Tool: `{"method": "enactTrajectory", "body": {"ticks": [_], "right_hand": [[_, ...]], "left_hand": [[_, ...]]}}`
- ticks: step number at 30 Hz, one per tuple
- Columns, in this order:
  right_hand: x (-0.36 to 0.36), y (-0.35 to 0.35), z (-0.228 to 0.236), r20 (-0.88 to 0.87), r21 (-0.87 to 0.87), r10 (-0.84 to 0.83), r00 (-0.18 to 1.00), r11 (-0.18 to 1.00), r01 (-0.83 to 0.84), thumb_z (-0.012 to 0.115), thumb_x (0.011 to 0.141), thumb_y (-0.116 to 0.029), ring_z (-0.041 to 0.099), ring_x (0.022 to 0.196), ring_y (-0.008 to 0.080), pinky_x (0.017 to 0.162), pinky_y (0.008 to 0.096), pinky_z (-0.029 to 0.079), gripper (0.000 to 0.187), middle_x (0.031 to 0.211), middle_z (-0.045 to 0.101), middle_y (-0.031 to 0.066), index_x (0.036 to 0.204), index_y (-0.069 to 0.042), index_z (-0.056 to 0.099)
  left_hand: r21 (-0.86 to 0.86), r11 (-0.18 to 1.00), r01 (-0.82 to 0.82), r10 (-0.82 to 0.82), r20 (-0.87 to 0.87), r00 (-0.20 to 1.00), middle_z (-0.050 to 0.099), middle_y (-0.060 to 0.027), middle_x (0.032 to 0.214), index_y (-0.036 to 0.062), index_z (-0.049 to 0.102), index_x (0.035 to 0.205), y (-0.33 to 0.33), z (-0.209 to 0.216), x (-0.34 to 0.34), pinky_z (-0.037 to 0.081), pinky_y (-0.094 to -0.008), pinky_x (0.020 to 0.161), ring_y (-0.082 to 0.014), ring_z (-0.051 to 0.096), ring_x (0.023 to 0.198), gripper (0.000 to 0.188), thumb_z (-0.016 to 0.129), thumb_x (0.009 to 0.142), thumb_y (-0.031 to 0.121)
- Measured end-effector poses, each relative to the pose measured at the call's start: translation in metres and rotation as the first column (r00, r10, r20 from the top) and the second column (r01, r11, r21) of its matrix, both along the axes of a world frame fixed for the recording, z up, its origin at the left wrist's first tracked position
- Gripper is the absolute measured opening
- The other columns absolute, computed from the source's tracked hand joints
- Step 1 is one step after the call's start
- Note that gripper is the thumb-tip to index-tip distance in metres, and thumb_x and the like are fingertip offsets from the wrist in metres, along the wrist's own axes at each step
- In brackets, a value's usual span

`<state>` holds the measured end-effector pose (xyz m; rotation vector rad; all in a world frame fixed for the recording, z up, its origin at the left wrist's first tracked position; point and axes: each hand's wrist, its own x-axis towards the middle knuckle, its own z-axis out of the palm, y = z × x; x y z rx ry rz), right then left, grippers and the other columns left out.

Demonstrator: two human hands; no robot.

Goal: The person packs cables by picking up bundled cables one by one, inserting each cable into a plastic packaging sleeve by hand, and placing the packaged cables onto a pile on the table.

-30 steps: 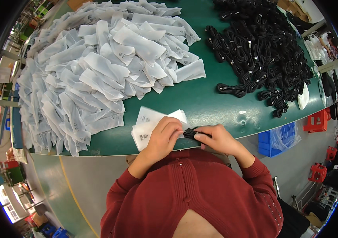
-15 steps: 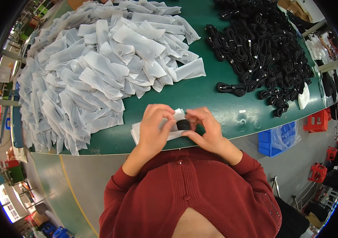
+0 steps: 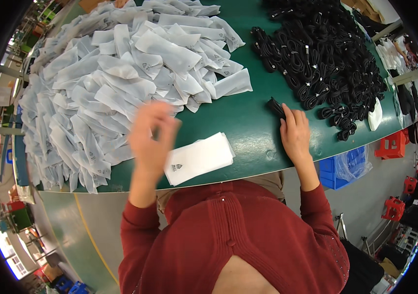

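Black cable coil (image 3: 275,106) is at ctr-right of the green counter (image 3: 263,142), nr-left of the cable pile (image 3: 326,63). R hand (image 3: 296,131) has its grip closed on the coil's near end; pinch snugly so loops don't splay. L hand (image 3: 146,139), blurred, hovers by the pouch pile (image 3: 111,88), grip loosely parted, nothing visible inside. Flat white pouches (image 3: 204,157) btwn hands: best kept squared.

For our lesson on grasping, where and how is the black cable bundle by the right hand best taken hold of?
Probably pinch the black cable bundle across its narrow width, toward its near end, coming from above and the near side: it is slim and elongated, its far end slanting away and leftward from the right hand.
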<state>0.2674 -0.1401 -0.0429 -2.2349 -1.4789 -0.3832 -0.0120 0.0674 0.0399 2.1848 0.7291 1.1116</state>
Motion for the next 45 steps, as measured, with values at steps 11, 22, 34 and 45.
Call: {"method": "enactTrajectory", "body": {"ticks": [11,22,34,45], "right_hand": [[-0.068,0.0,0.027,-0.518,0.126,0.368,0.772,0.926,-0.356,0.061,0.093,-0.003,0.059,0.076,0.038,0.066,0.0432,0.05,0.046,0.095,0.056,0.0186,0.138,-0.004,0.05],[-0.062,-0.002,0.041,-0.524,-0.008,0.512,0.68,0.796,-0.606,0.067,0.09,-0.008,0.06,0.068,0.0317,0.061,0.0393,0.05,0.045,0.09,0.055,0.0122,0.134,-0.008,0.058],[-0.073,0.007,0.031,-0.76,0.135,0.442,0.476,0.824,-0.55,0.058,0.095,-0.007,0.058,0.082,0.0188,0.072,0.0313,0.048,0.012,0.092,0.059,0.0111,0.101,0.003,0.061],[-0.07,0.05,0.049,-0.734,0.377,0.609,0.301,0.734,-0.565,0.056,0.094,0.0,0.052,0.099,0.0186,0.093,0.0326,0.044,0.019,0.109,0.051,0.0105,0.111,-0.001,0.048]], "left_hand": [[-0.018,0.976,0.215,-0.209,-0.324,0.923,0.06,-0.011,0.091,0.001,0.063,0.092,-0.08,-0.082,0.019,0.05,-0.0373,0.066,-0.0279,0.061,0.077,0.018,0.075,0.079,0.004],[-0.513,0.838,0.188,-0.224,-0.009,0.975,0.058,-0.0116,0.087,0.0003,0.059,0.092,-0.073,-0.08,0.017,0.048,-0.0338,0.065,-0.0265,0.058,0.072,0.009,0.065,0.086,-0.001],[0.131,0.928,0.348,-0.352,0.015,0.936,0.05,-0.0106,0.093,0.0033,0.052,0.086,-0.094,-0.065,0.026,0.042,-0.04,0.081,-0.0315,0.048,0.088,0.013,0.064,0.084,0.008],[-0.238,0.936,0.258,-0.156,0.377,0.913,0.052,-0.0085,0.093,0.0055,0.047,0.084,-0.063,-0.036,0.016,0.043,-0.039,0.082,-0.0285,0.051,0.092,0.021,0.065,0.079,-0.004]]}}
